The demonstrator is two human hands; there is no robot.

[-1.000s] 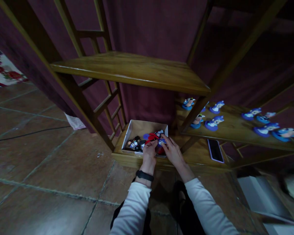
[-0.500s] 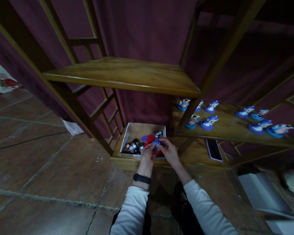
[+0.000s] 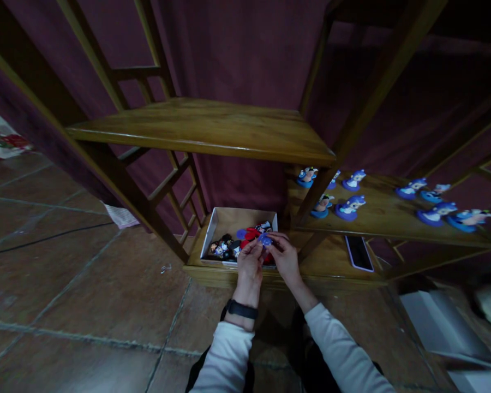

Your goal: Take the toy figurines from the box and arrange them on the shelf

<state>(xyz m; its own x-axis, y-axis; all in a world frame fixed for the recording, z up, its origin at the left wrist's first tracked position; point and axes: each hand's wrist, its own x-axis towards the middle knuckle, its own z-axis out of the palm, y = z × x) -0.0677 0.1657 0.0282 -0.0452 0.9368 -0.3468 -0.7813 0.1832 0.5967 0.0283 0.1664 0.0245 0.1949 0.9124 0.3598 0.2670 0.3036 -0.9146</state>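
Above the front right of an open white box [image 3: 211, 231], a small purple figurine [image 3: 265, 239] is pinched between my two hands. My left hand [image 3: 250, 265] has its fingers closed on the figurine's left side, and a dark band sits on that wrist. From the right, my right hand [image 3: 284, 257] grips the same piece, its fingers partly covering it. Inside the box lie several loose figurine parts [image 3: 225, 247], dark, white and red, along with a purple disc [image 3: 241, 234]. The fine shape of the held piece is too small to make out.
On the right-hand shelf [image 3: 380, 210] stand several figurines [image 3: 349, 208] on blue and purple round bases. A phone [image 3: 358, 252] lies on the lower board. An upper shelf [image 3: 204, 123] and a slanting wooden post [image 3: 352, 125] frame the space. A cable [image 3: 49, 238] runs over the tiled floor.
The purple figurine has turned a little between my fingers, and both hands have shifted slightly to the right. The view has moved a touch. Nothing was let go.
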